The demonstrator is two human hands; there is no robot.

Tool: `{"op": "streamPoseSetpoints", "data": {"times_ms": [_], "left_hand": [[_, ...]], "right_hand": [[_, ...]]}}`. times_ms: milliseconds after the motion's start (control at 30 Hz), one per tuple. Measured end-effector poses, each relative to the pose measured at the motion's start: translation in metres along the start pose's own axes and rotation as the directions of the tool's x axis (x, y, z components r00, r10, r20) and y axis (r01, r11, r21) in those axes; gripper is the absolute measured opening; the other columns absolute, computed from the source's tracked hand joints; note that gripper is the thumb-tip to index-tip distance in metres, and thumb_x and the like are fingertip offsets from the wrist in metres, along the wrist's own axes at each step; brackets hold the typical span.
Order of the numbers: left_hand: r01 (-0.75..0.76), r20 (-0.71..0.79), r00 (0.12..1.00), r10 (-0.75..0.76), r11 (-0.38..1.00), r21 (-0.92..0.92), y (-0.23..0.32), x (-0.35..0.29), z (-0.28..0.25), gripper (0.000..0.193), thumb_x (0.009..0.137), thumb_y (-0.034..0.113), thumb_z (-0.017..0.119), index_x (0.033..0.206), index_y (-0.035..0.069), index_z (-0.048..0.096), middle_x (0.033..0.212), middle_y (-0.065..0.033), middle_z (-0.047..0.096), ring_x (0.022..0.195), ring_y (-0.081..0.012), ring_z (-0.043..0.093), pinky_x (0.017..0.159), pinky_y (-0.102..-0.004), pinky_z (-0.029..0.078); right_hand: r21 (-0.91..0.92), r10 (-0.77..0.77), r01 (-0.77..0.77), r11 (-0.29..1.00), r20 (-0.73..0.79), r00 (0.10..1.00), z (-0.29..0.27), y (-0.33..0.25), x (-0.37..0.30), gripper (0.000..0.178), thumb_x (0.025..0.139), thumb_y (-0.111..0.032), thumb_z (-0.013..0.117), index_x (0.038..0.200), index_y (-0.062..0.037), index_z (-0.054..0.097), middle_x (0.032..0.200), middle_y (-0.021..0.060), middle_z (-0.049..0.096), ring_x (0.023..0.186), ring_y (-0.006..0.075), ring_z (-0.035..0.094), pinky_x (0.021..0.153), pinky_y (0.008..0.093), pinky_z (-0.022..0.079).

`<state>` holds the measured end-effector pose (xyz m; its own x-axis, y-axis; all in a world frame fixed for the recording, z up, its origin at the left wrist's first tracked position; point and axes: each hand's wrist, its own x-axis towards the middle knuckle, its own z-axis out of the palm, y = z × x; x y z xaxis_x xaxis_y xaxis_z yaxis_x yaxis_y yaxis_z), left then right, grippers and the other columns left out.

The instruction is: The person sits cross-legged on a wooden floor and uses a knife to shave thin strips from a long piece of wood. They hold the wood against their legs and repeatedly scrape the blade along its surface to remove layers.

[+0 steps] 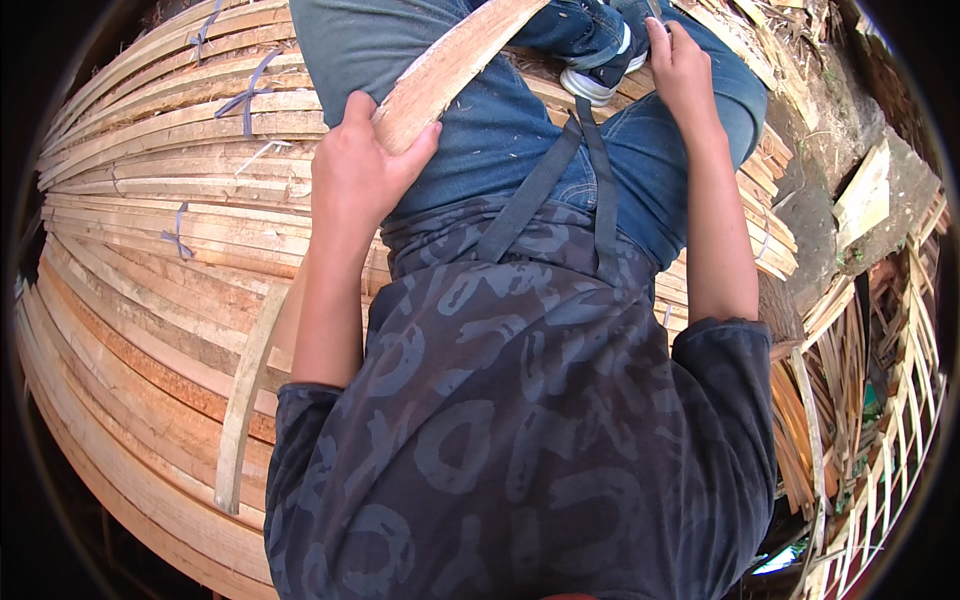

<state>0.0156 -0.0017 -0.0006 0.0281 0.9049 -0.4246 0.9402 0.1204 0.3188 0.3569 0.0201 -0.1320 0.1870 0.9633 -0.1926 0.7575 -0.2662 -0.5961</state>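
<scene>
My left hand [362, 160] grips the near end of a pale, rough-faced wooden slat [455, 75], thumb on one side and fingers round the other. The slat slants up and right across my jeans, and its far end runs out past the top edge. Over my other thigh, my right hand [682, 68] is closed, with a narrow greyish thing [655, 9] showing at the fingertips. Too little of that thing shows to tell its kind.
Tied bundles of wooden slats [180, 230] lie stacked on the left, with a loose curved strip [243, 400] across them. To the right are a stone block [885, 200], split strips [790, 440] and a lattice of thin strips [900, 400]. A shoe [597, 80] rests near the top.
</scene>
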Motion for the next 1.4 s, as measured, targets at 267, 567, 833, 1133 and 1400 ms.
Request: {"op": "streamPoseSetpoints", "data": {"times_ms": [267,567,833,1133,1400], "left_hand": [[0.027,0.052,0.998,-0.027,1.0,-0.012,0.002,0.005,-0.003,0.058,0.073,0.049,0.077,0.087,-0.002,0.053,0.071,-0.0259,0.064,0.071,-0.043,0.067,0.066,-0.0471,0.053],[-0.026,0.122,0.992,0.037,0.996,-0.088,-0.004,0.012,-0.013,0.05,0.077,0.037,0.079,0.079,-0.001,0.048,0.064,-0.017,0.054,0.058,-0.024,0.05,0.059,-0.0369,0.046],[-0.043,0.192,0.98,0.06,0.995,-0.094,-0.002,0.017,-0.021,0.051,0.078,0.039,0.079,0.078,-0.002,0.049,0.062,-0.0125,0.048,0.06,-0.0183,0.045,0.058,-0.0353,0.043],[-0.01,0.26,0.963,0.073,0.972,-0.236,-0.009,0.019,-0.023,0.046,0.084,0.039,0.074,0.082,-0.001,0.05,0.066,-0.0051,0.044,0.065,-0.0137,0.042,0.059,-0.0312,0.039],[0.042,0.354,0.933,0.061,0.96,-0.278,-0.013,0.026,-0.029,0.051,0.083,0.044,0.074,0.083,-0.003,0.055,0.066,-0.0088,0.051,0.062,-0.015,0.046,0.058,-0.0324,0.042]], "right_hand": [[-0.04,-0.076,0.078,0.996,0.053,0.996,-0.031,-0.027,-0.027,0.04,0.094,-0.04,0.064,0.085,-0.001,0.059,0.065,0.0193,0.062,0.066,0.0416,0.064,0.058,0.0461,0.049],[-0.013,-0.234,0.238,0.971,0.145,0.961,0.0,-0.083,-0.063,0.042,0.095,-0.041,0.06,0.084,-0.0008,0.059,0.064,0.0201,0.064,0.064,0.0418,0.065,0.058,0.0495,0.052],[-0.224,-0.089,0.114,0.968,0.12,0.989,-0.016,-0.037,-0.028,0.047,0.098,-0.042,0.057,0.079,0.0003,0.06,0.067,0.0235,0.062,0.07,0.0457,0.062,0.061,0.0502,0.049],[-0.05,-0.092,0.102,0.993,0.177,0.98,-0.022,-0.072,-0.062,0.048,0.095,-0.045,0.06,0.077,-0.0004,0.061,0.066,0.0224,0.064,0.068,0.0437,0.064,0.062,0.049,0.052],[-0.165,-0.185,0.208,0.964,0.144,0.972,-0.015,-0.089,-0.071,0.047,0.093,-0.045,0.062,0.073,-0.0031,0.058,0.061,0.0188,0.063,0.06,0.0393,0.065,0.052,0.047,0.052]]}}
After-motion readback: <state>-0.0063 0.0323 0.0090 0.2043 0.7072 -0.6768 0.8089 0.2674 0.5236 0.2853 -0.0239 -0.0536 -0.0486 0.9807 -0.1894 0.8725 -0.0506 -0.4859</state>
